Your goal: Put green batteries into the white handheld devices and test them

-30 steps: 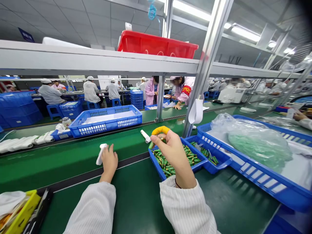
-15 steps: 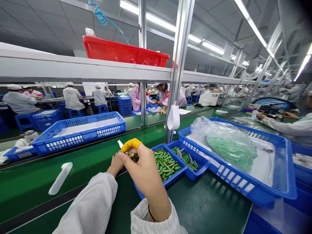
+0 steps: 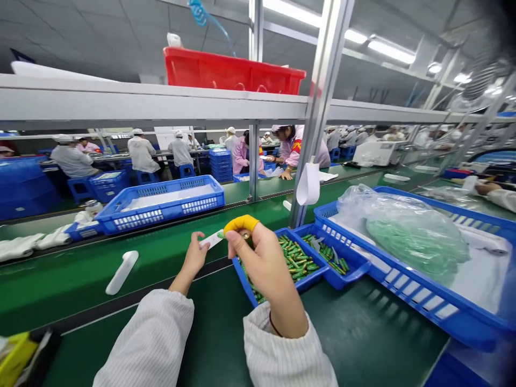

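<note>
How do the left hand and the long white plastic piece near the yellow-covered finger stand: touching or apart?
Touching. The head view shows the left hand holding the long white plastic piece by one end.

Grn belt (image 3: 72, 279): wht unit (image 3: 122, 272) L of L hand (image 3: 194, 259). Bench (image 3: 363, 317): batt tray (image 3: 312, 280) by R hand (image 3: 264, 255), blu basket (image 3: 475, 325) farther R. Shelf (image 3: 121, 105) above hands: red bin (image 3: 234, 70).

The left hand (image 3: 194, 258) is being held forward, its digits being closed in a pinch. The right hand (image 3: 264, 255) is being held just beside it, thumb side uppermost, the yellow-sheathed index finger (image 3: 242, 221) being arched above the thumb (image 3: 241, 245). Both forearms (image 3: 151, 330) are being held at converging angles.
</note>
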The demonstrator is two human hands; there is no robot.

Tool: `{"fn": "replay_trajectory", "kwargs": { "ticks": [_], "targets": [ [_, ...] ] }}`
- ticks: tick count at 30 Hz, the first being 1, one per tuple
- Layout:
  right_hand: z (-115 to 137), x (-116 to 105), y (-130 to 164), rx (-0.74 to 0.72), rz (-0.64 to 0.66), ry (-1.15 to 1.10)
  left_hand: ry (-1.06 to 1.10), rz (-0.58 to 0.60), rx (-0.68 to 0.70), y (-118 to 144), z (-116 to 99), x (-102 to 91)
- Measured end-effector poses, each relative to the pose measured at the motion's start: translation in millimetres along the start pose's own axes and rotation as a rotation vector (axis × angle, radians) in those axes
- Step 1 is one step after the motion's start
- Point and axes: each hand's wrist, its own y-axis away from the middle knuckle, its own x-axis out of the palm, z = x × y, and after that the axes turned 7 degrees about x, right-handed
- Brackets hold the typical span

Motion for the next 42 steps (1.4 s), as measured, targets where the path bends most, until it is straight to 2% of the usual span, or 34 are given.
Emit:
{"fn": "replay_trajectory", "kwargs": {
  "ticks": [2, 5, 8, 12, 16, 20, 22, 25, 27, 30, 34, 38, 42],
  "targets": [
    [3.7, 3.9, 1.1, -0.014, 0.029, -0.023, 0.1, -0.049, 0.003, 12.6, -11.3, -26.8],
    [10.4, 13.9, 6.0, -0.031, 0.076, -0.039, 0.375, -0.113, 0.027, 39.0, -45.8, -68.2],
    [15.4, 28.4, 14.6, -0.056, 0.161, -0.049, 0.917, -0.173, -0.065, 63.2, -89.8, -99.0],
    [18.4, 49.9, 26.7, -0.168, 0.329, 0.04, 1.319, -0.199, -0.186, 82.1, -129.2, -119.9],
    [20.0, 69.9, 33.9, -0.308, 0.499, 0.228, 1.529, -0.176, -0.13, 90.7, -139.7, -129.6],
    [16.3, 85.7, 36.5, -0.321, 0.519, 0.396, 1.633, -0.126, -0.112, 95.3, -142.7, -135.5],
    [11.6, 91.8, 36.8, -0.214, 0.478, 0.375, 1.646, -0.106, -0.079, 97.8, -145.0, -137.8],
    [3.7, 100.0, 36.9, 0.039, 0.497, 0.208, 1.62, -0.067, 0.027, 101.9, -148.1, -139.9],
    [-0.2, 104.7, 37.4, 0.118, 0.505, 0.095, 1.582, -0.043, 0.08, 103.6, -148.8, -140.4],
    [-2.6, 106.9, 36.6, 0.109, 0.493, 0.021, 1.56, -0.06, 0.1, 103.6, -147.8, -141.4],
    [-2.6, 97.5, 29.1, 0.053, 0.501, 0.019, 1.609, -0.127, 0.074, 101.1, -146.0, -142.5],
    [-1.6, 86.5, 25.6, 0.007, 0.356, -0.011, 1.608, -0.152, 0.061, 99.5, -146.0, -140.6],
    [-0.2, 88.3, 33.0, -0.109, 0.157, 0.043, 1.583, -0.192, 0.061, 98.2, -145.7, -136.0]
  ]
}}
